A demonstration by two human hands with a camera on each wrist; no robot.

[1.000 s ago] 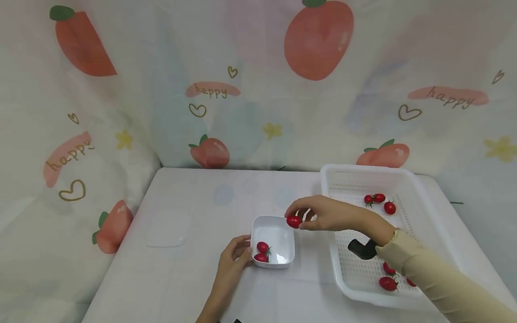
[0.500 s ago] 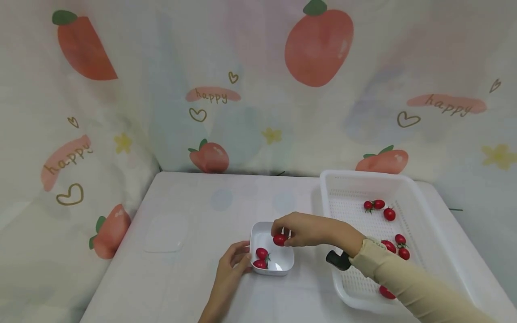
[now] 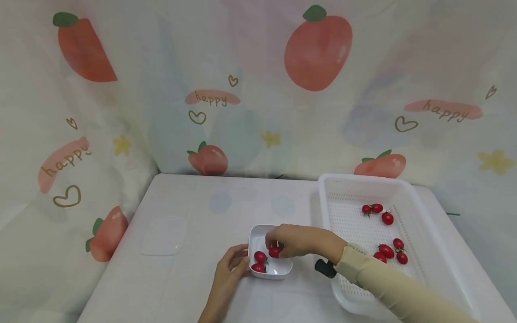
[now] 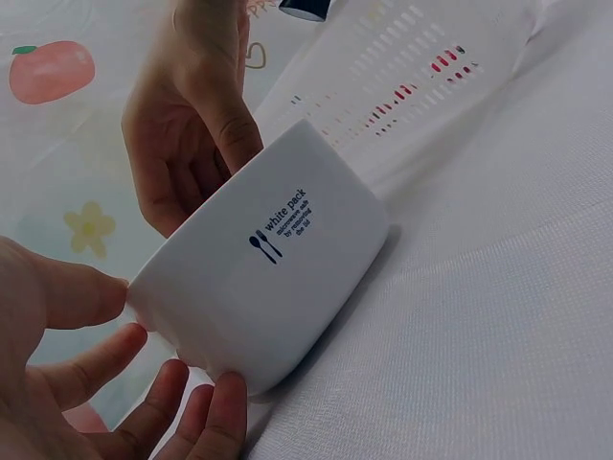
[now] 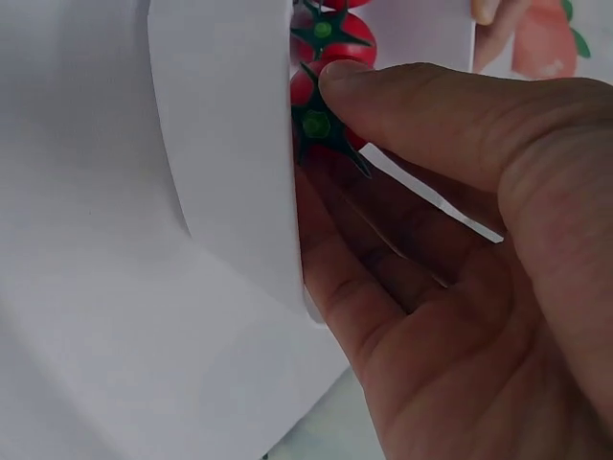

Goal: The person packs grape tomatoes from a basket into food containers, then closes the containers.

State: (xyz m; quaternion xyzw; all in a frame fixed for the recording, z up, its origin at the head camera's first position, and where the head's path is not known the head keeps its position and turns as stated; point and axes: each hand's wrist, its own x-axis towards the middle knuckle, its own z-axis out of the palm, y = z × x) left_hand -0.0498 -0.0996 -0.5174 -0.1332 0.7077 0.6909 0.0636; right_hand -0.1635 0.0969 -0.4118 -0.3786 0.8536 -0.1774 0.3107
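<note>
A small white container stands on the table, its printed side toward the left wrist view. My left hand holds it at the left end, fingers and thumb around the corner. With bent fingers, my right hand pinches a red cherry tomato inside the container, low on its right side. Two more cherry tomatoes lie at the container's left. The right wrist view shows the thumb on the pinched cherry tomato, beside its green stem; the other fingertips are hidden behind the container wall.
A white perforated basket sits on the right, with several cherry tomatoes in it, partly covered by the right sleeve. A clear flat lid lies at the left. A patterned sheet hangs behind the white table.
My right hand has carried the cherry tomato left and down, from beside the container's rim into it. The left hand stays at the container.
</note>
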